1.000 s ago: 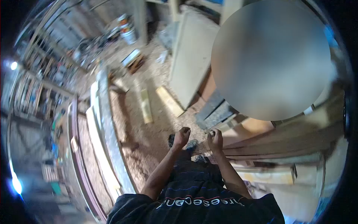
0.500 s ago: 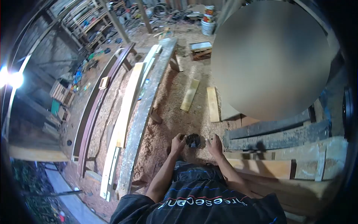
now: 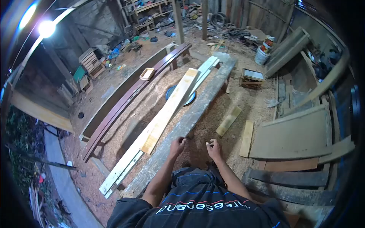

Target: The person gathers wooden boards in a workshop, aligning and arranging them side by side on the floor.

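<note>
My left hand (image 3: 177, 146) is curled closed near the edge of a long grey, paint-spotted bench plank (image 3: 194, 114); whether it holds anything small cannot be made out. My right hand (image 3: 214, 148) is raised over the sawdust floor, fingers bent and partly curled, with nothing clearly seen in it. Beyond my left hand, a pale wooden board (image 3: 173, 108) lies at a slant over a white-painted strip (image 3: 121, 173). A blue round object (image 3: 190, 98) shows partly beneath the board. Two short wood pieces (image 3: 228, 121) (image 3: 247, 138) lie on the floor beyond my right hand.
A maroon bench (image 3: 125, 102) with a small wooden frame (image 3: 147, 74) on it stands at the left. A box-like wooden item (image 3: 252, 77) and a bucket (image 3: 262, 56) stand farther back. Panels (image 3: 294, 133) and dark planks (image 3: 289, 178) lie at the right. Posts (image 3: 178, 22) rise behind.
The view has swung left, so the benches now lie ahead and the stacked panels at the right. Both hands remain raised in front of my body, with the bench closer to my left hand.
</note>
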Motion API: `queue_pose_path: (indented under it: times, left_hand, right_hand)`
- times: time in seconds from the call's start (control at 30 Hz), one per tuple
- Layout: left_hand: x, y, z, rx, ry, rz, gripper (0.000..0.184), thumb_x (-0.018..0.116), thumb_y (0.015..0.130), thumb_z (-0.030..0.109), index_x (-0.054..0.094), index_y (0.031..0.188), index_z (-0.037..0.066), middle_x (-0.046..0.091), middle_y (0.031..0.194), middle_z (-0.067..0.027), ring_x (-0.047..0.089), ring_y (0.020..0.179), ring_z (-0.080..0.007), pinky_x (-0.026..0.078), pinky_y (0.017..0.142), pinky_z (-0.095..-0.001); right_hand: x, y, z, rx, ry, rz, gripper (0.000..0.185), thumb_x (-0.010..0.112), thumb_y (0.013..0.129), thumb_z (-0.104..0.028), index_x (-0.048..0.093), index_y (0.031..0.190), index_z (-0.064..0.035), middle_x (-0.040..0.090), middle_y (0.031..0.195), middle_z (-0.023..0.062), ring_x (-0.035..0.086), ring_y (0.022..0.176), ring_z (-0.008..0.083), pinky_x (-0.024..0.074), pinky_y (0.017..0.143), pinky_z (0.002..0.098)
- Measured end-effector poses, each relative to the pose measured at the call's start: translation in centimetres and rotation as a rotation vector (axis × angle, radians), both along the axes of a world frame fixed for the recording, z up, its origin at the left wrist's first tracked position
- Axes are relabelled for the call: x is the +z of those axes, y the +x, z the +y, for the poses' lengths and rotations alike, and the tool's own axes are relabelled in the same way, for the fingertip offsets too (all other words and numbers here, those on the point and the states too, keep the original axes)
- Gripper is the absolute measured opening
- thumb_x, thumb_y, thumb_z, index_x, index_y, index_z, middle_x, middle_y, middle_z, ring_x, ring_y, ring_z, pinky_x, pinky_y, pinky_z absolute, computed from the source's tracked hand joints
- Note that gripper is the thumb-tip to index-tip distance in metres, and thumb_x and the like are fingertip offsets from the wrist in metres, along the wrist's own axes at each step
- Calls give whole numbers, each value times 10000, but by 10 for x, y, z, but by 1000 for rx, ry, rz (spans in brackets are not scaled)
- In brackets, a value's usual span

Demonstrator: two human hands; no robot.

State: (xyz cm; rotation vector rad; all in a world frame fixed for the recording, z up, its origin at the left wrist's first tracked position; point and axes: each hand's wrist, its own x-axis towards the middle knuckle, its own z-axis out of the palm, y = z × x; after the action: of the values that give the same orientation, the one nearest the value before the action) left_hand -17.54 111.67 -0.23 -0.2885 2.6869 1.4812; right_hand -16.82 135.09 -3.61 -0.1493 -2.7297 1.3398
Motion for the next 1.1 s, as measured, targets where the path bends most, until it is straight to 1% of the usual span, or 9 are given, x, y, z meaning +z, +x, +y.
queue_pose_path:
  times: [0.1,0.33,0.4,0.63,0.77,0.83,0.9,1.03,1.1]
  left_hand:
    - [-10,-13,-36,97,-16,8,285,631,893,266,691,1018,17,702,895,-180,693,842,-272,534,763,-373]
    - [-29,-48,-79,248,27,-9,280,631,892,251,686,1001,-1,707,916,-176,692,865,-274,532,793,-367]
    - [-28,-60,-84,294,28,-15,281,632,891,251,687,999,-2,707,919,-175,692,868,-274,532,794,-366]
    - [-42,-108,-101,389,36,-110,298,638,884,266,691,999,-4,711,915,-186,699,872,-280,533,805,-366]
    - [-47,-154,-107,403,52,-194,280,633,880,237,687,1002,-10,710,926,-188,699,876,-280,536,804,-371]
    - [-51,-181,-113,398,78,-190,262,629,881,215,685,1004,-9,709,935,-186,698,885,-280,535,806,-367]
    - [-69,-211,-120,351,38,-135,259,632,879,213,678,1001,-11,707,948,-185,690,891,-300,530,810,-369]
    - [-125,-292,-135,242,-70,-62,279,638,873,233,666,1020,-2,667,1028,-199,619,1017,-346,480,910,-414]
    - [-152,-336,-140,198,-121,-57,367,645,870,260,609,1113,-13,628,1106,-232,591,1045,-385,467,935,-436]
  right_hand:
    - [-1,-24,-23,89,-60,-42,362,659,873,-337,556,1085,-62,656,826,135,641,796,354,491,686,454]
    - [-6,-85,-57,176,19,-95,348,668,870,-299,546,1068,-40,631,817,143,627,772,347,484,688,451]
    - [-16,-105,-68,186,-26,-23,322,703,845,-248,574,1035,-23,632,756,129,631,737,303,488,682,417]
    - [-51,-183,-92,304,-59,-112,325,701,834,-254,575,1031,-29,630,740,128,635,751,316,493,699,422]
    - [-70,-234,-102,314,12,-168,347,705,824,-253,566,1048,-27,643,844,164,639,814,341,504,733,423]
    - [-103,-255,-109,322,44,-156,369,701,827,-256,556,1072,-21,642,883,180,635,852,355,506,746,430]
    - [-119,-277,-114,324,72,-214,379,701,828,-258,553,1079,-16,646,898,190,637,874,355,508,755,432]
    - [-105,-344,-145,266,182,-294,391,701,835,-264,549,1089,-8,657,964,218,643,931,355,514,790,430]
    - [-121,-380,-158,236,54,-413,435,701,837,-277,542,1135,-2,660,1006,225,641,967,362,512,820,424]
